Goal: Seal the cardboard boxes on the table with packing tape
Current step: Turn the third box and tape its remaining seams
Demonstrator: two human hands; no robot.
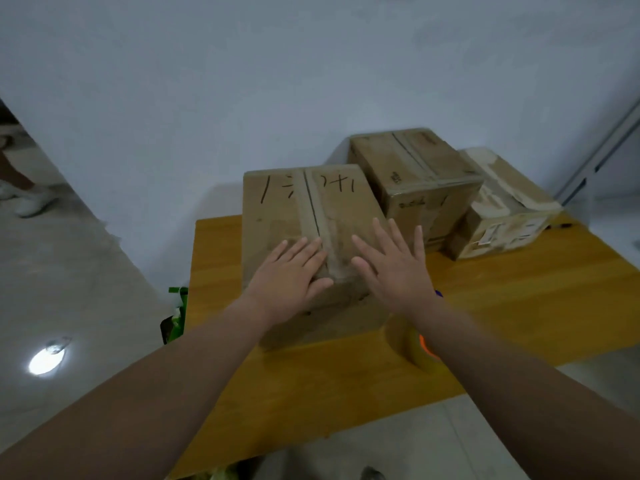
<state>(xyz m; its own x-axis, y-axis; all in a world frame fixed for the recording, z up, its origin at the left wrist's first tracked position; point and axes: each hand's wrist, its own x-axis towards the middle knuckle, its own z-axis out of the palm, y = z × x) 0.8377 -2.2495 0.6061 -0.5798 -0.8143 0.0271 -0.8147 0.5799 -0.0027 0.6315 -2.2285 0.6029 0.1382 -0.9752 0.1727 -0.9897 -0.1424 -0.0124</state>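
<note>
A cardboard box (277, 209) with black handwriting stands nearest me on the wooden table (519, 299). A strip of tape (320, 216) runs along its centre seam. My left hand (289, 277) lies flat on the box top, fingers straight, just left of the tape near the front edge. My right hand (394, 265) is spread flat, fingers straight, over the box's right front corner. A roll of packing tape (415, 344) with an orange core lies on the table, partly hidden under my right forearm.
Two more boxes stand behind: a brown one (412, 174) and a worn one with torn white tape (502, 206) at the right. A white wall backs the table. A green object (178, 306) sits off the left edge. Someone's white shoes (29, 199) show far left.
</note>
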